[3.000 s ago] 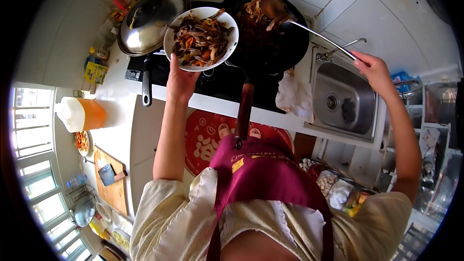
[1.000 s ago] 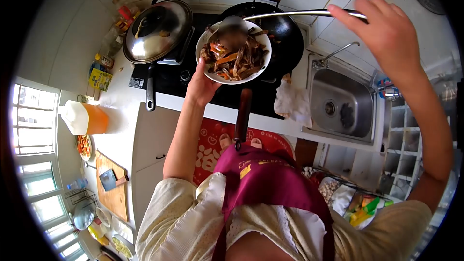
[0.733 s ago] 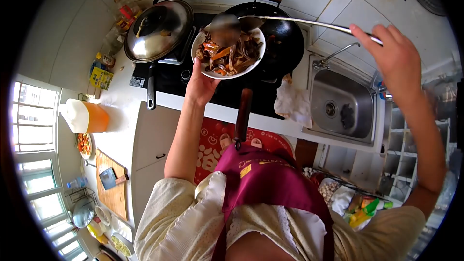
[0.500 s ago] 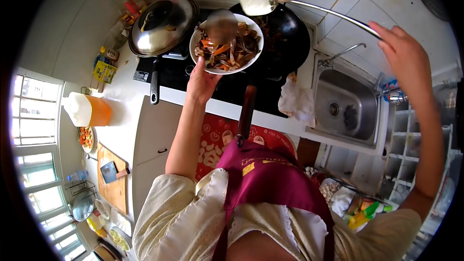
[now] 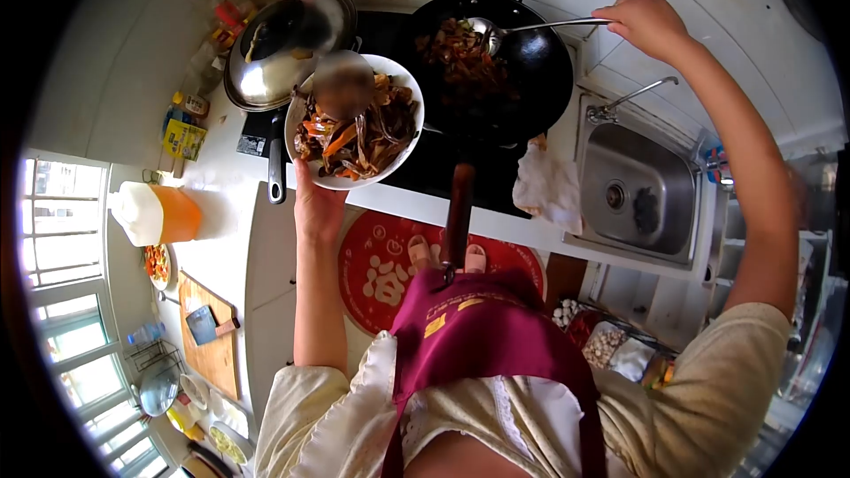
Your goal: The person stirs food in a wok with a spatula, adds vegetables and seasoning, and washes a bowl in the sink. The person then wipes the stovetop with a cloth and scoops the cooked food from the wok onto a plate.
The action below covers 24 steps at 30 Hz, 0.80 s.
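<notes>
My left hand (image 5: 319, 204) grips the near rim of a white bowl (image 5: 410, 152), fingers underneath. Browned stir-fried food with carrot strips (image 5: 354, 137) fills the bowl; a blurred round patch hides some of it. My right hand (image 5: 645, 22) is closed around the handle end of a long metal wok spatula (image 5: 553, 25). The spatula's head rests among food (image 5: 465, 57) in a black wok (image 5: 540, 93) on the stove. The bowl is held left of the wok, tilted slightly.
A lidded pan (image 5: 288, 53) stands on the left burner. The wok's wooden handle (image 5: 460, 212) points toward my apron. A white cloth (image 5: 547, 186) hangs beside the sink (image 5: 651, 155). On the left counter are an orange-filled jug (image 5: 159, 214) and a cleaver (image 5: 204, 323) on a cutting board (image 5: 221, 363).
My right hand has moved up and left, lowering the spatula's head from above the wok's far edge into the food. The bowl has moved left and nearer me, uncovering more of the wok.
</notes>
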Each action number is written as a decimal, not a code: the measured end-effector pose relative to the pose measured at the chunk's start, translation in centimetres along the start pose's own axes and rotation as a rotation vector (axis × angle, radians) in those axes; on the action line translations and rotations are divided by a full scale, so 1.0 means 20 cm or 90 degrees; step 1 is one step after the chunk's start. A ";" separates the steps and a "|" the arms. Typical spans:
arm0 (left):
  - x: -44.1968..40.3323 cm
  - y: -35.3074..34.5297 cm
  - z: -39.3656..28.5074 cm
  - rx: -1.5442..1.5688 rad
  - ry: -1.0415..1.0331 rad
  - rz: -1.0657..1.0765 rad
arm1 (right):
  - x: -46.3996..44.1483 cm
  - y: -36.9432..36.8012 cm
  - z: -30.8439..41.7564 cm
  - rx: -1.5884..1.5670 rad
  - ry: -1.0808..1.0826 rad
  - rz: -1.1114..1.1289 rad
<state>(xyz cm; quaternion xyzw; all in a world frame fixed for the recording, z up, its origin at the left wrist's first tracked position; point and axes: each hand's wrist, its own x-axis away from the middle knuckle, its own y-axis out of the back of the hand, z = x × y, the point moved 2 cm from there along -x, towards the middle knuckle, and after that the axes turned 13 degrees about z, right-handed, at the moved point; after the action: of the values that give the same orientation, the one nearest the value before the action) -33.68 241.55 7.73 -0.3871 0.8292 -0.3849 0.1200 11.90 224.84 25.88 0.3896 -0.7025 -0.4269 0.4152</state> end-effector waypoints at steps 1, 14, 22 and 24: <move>0.00 0.01 0.00 -0.006 0.012 -0.027 | 0.02 0.02 0.03 0.030 0.014 0.005; -0.01 0.02 0.00 0.026 0.042 -0.026 | 0.15 -0.30 -0.13 -0.463 0.016 0.356; -0.02 0.03 -0.01 0.040 0.034 -0.014 | 0.10 -0.77 0.10 -0.729 0.036 0.215; -0.03 0.04 0.00 0.032 0.029 -0.017 | 0.15 -0.77 0.09 -0.758 0.021 0.231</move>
<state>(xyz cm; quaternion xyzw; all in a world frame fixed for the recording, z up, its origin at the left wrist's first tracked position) -33.77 242.25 7.09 -0.3864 0.8166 -0.4157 0.1054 12.06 217.49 11.95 -0.0281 -0.3922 -0.6619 0.6382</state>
